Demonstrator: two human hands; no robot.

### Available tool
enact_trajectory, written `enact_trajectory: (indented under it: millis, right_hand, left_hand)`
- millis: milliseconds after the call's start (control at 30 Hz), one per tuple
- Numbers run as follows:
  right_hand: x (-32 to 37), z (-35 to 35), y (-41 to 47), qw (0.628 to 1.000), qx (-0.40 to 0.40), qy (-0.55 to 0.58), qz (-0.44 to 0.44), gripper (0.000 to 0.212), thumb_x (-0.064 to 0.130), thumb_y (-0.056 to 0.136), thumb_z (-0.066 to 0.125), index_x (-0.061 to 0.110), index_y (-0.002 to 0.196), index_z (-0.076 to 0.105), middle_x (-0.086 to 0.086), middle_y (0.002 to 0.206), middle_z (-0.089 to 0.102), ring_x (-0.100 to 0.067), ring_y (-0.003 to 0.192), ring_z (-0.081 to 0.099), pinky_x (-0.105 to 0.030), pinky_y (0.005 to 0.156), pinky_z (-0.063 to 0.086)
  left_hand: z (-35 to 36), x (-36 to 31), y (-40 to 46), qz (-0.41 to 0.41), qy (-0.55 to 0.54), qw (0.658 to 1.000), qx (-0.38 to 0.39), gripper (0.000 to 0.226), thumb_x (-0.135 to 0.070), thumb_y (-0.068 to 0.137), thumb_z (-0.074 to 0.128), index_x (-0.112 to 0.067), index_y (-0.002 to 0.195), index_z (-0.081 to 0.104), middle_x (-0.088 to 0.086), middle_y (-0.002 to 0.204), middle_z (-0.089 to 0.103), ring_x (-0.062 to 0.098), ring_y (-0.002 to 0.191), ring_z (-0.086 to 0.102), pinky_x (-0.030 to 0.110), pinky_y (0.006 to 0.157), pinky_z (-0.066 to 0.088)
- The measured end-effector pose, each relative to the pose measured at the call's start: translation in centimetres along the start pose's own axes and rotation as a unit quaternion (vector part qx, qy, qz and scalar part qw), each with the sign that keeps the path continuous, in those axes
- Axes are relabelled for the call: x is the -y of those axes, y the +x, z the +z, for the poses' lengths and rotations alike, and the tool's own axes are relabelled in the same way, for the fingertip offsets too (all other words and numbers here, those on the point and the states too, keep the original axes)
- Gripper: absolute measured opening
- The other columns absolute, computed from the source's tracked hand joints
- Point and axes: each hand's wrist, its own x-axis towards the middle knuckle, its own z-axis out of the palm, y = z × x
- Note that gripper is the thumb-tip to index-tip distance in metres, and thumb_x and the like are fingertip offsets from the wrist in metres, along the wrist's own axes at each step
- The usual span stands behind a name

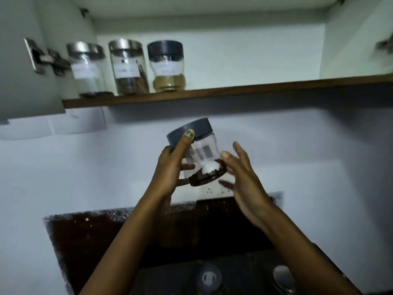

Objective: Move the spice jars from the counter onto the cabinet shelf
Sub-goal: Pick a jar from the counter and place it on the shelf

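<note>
My left hand (pixel 170 167) is gripping a tilted grey-lidded jar (pixel 197 154) below the cabinet shelf (pixel 234 90). My right hand (pixel 240 177) is lying open-fingered against its base, apparently touching it. Three jars (pixel 127 67) are standing on the shelf.

Both arms raised forward. Left hand (pixel 170 167) grips jar (pixel 197 154), thumb up on its lid. Right hand (pixel 242 177) beside it, fingers straight, thumb touching jar.
</note>
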Motion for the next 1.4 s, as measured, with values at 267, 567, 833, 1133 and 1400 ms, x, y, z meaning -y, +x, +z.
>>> enact_trajectory:
  millis: [267,567,833,1133,1400]
  right_hand:
    - [1.5,4.0,-1.4,0.939,0.138,0.303,0.086,0.066,0.055,0.079,0.050,0.017,0.132,0.050,-0.021,0.127,0.059,-0.038,0.113,0.060,-0.047,0.094,0.050]
    - [3.3,7.0,-2.1,0.974,-0.093,-0.001,-0.207,0.069,0.046,0.064,0.075,0.033,0.122,0.041,0.018,0.124,0.051,-0.003,0.110,0.059,-0.019,0.093,0.049]
    - [3.7,6.9,-2.4,0.974,-0.013,-0.066,-0.216,0.063,0.052,0.076,0.066,0.044,0.129,0.032,0.021,0.133,0.043,0.012,0.116,0.047,-0.010,0.094,0.042]
    - [3.4,6.2,-2.0,0.975,0.005,-0.109,-0.193,0.078,0.051,0.070,0.068,0.046,0.138,0.030,0.023,0.135,0.046,0.007,0.123,0.046,-0.015,0.097,0.044]
    - [3.3,6.8,-2.1,0.944,-0.060,-0.209,-0.248,0.087,0.049,0.072,0.065,0.035,0.146,0.021,0.016,0.144,0.035,0.001,0.133,0.034,-0.030,0.110,0.037]
  left_hand:
    - [-1.0,-4.8,-1.2,0.059,0.027,0.998,0.011,0.070,-0.076,0.067,0.038,-0.032,0.118,0.059,-0.009,0.113,0.066,0.008,0.094,0.065,0.027,0.067,0.048]
    - [-1.5,-6.0,-1.4,0.094,-0.006,0.995,0.028,0.049,-0.057,0.086,0.045,-0.031,0.126,0.051,-0.015,0.110,0.063,-0.004,0.082,0.068,0.014,0.060,0.054]
    - [-2.7,-5.9,-1.4,0.090,-0.072,0.993,0.027,0.067,-0.070,0.077,0.036,-0.030,0.128,0.054,0.001,0.121,0.067,0.017,0.109,0.065,0.036,0.091,0.052]
    - [-2.1,-5.4,-0.8,0.088,-0.097,0.991,0.033,0.046,-0.058,0.093,0.030,-0.040,0.090,0.073,-0.002,0.101,0.075,0.016,0.097,0.071,0.036,0.088,0.052]
    - [-2.0,-5.0,-0.3,0.063,-0.125,0.990,0.020,0.048,-0.055,0.096,0.025,-0.030,0.110,0.064,0.003,0.108,0.073,0.021,0.107,0.066,0.046,0.102,0.046]
